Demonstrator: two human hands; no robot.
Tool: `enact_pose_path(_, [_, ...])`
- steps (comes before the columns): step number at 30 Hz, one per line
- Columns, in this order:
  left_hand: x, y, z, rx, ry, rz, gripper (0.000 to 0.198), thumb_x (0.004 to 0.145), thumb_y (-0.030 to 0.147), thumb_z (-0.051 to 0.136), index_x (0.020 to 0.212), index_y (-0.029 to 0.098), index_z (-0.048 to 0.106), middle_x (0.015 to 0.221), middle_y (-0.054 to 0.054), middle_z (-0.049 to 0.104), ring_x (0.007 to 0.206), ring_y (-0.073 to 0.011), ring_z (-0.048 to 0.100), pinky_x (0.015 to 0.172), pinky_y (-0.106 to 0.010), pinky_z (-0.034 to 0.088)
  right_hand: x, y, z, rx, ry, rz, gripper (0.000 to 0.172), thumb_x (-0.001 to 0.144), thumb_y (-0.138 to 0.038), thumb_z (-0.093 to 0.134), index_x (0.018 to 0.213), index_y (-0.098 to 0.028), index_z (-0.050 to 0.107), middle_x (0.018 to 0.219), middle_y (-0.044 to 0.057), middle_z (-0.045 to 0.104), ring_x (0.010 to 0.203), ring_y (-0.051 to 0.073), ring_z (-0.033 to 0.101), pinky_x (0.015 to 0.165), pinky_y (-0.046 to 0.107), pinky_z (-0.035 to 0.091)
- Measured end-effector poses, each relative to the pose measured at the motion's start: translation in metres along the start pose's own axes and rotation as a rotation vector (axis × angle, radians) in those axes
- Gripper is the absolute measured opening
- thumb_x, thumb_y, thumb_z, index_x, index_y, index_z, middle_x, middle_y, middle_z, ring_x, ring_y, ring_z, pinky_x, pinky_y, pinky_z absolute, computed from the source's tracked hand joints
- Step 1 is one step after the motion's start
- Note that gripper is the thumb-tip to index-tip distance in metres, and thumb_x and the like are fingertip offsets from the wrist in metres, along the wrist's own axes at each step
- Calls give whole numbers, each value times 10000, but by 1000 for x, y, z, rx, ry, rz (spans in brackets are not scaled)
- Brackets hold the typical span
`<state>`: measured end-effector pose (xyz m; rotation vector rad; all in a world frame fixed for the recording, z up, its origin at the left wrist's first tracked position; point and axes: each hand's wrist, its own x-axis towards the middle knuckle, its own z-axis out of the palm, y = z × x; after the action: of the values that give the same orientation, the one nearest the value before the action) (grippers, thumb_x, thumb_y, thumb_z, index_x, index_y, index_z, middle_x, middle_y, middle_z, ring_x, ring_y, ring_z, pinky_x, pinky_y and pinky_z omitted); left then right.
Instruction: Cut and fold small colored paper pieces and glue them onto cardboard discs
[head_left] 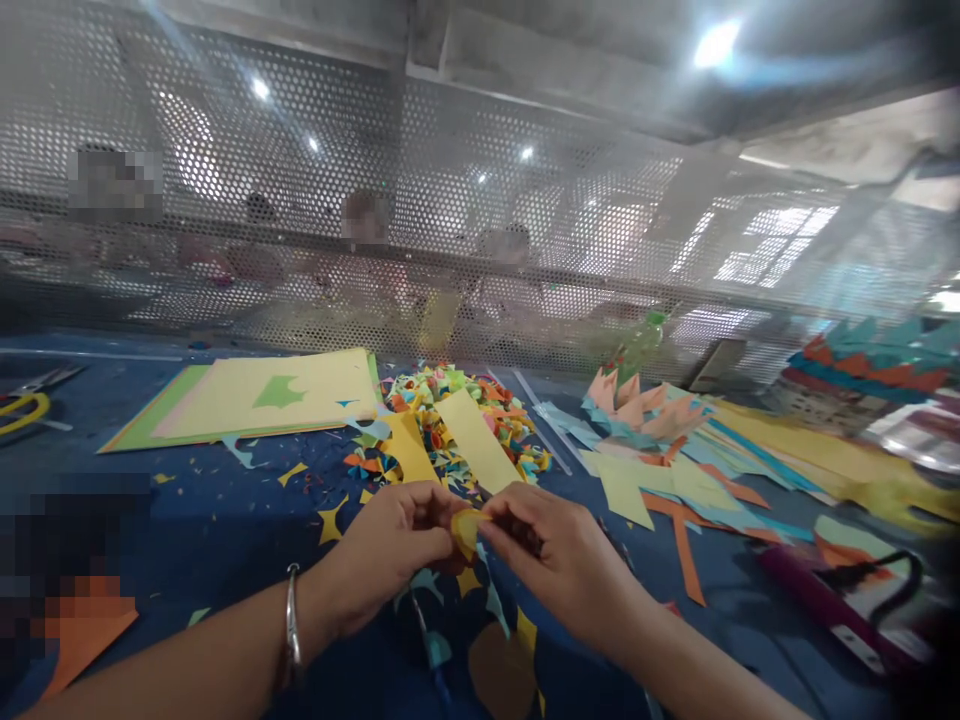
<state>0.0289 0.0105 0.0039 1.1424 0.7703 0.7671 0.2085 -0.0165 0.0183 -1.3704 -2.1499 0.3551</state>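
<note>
Near the middle of the view, a small curved yellow paper piece (466,530) is held between both hands. My left hand (405,540) pinches its left side, the fingers curled around it; a silver bangle is on that wrist. My right hand (536,535) pinches the piece's right edge with thumb and fingertips. Just beyond the hands, a pale yellow strip (478,437) and a deeper yellow strip (409,447) lie against a heap of small colourful paper curls (442,385). Star-shaped scraps and a brown round piece (502,668) are under and in front of the hands.
Stacked paper sheets (202,400) lie at the back left, yellow-handled scissors (26,410) at the far left. On the right are folded peach paper points (637,405), loose strips, a purple tool (817,600) and a green bottle (641,345). People sit behind a perforated metal screen (450,290).
</note>
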Motion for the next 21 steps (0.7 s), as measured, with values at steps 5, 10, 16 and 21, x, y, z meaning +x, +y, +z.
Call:
enact_pose_path(5, [4, -7, -4, 25, -39, 42, 211, 620, 135, 691, 825, 157, 646, 744, -5, 672, 679, -123, 596, 709, -278, 446, 0, 2, 1, 30, 15, 2, 146, 862, -238, 488, 749, -195, 570, 690, 6, 573, 598, 132, 504, 531, 234, 363])
enact_pose_path(10, [4, -7, -4, 207, -6, 95, 116, 718, 258, 659, 768, 162, 617, 675, -4, 646, 639, -135, 586, 625, -266, 444, -2, 1, 0, 90, -25, 11, 128, 856, -205, 495, 776, -191, 594, 720, 8, 595, 625, 133, 528, 556, 231, 390])
enact_pose_path(16, [3, -3, -5, 412, 76, 177, 88, 757, 254, 584, 726, 173, 584, 649, -2, 624, 581, -129, 539, 580, -263, 417, -2, 4, 0, 170, -45, 56, 138, 879, -235, 503, 839, -190, 627, 758, 17, 627, 673, 150, 563, 612, 251, 434])
enact_pose_path(21, [4, -3, -5, 326, 44, 143, 102, 745, 266, 599, 728, 175, 555, 638, 7, 604, 587, -130, 562, 584, -261, 428, -2, 8, 4, 303, -54, 108, 153, 888, -275, 501, 871, -179, 619, 757, 14, 636, 670, 144, 577, 605, 243, 442])
